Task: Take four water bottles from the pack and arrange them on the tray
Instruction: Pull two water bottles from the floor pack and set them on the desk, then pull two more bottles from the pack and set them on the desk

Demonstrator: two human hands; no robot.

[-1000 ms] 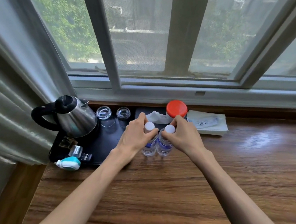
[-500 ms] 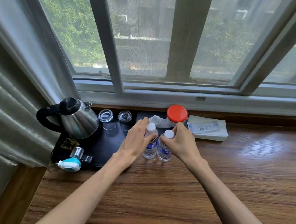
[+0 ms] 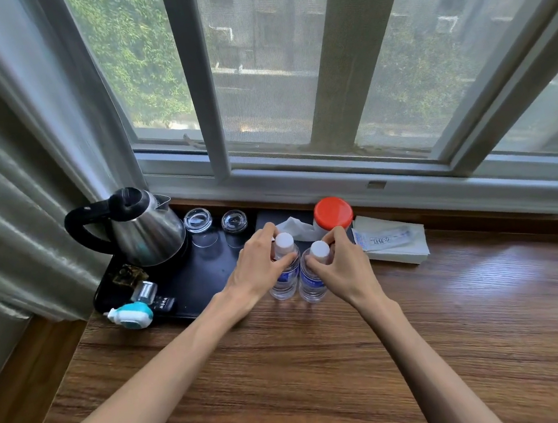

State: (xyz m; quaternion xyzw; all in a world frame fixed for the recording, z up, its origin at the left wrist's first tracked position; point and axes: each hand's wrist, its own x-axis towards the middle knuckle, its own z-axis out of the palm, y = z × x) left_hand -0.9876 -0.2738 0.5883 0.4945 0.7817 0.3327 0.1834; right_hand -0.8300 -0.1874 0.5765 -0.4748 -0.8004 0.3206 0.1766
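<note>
Left hand (image 3: pixel 259 268) grip closed on left white-capped clear plastic water bottle (image 3: pixel 285 272); right hand (image 3: pixel 342 266) grip closed on right twin bottle (image 3: pixel 312 282); both upright, touching, on wooden bench (image 3: pixel 321 362) beside black tray (image 3: pixel 201 274)

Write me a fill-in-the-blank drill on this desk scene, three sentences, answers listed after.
1. The left hand and the right hand each grip one upright water ____.
2. The container behind the right hand has a lid coloured ____.
3. The steel kettle stands on the black tray beside ____ upside-down glasses.

Missing words: bottle; red; two
</note>
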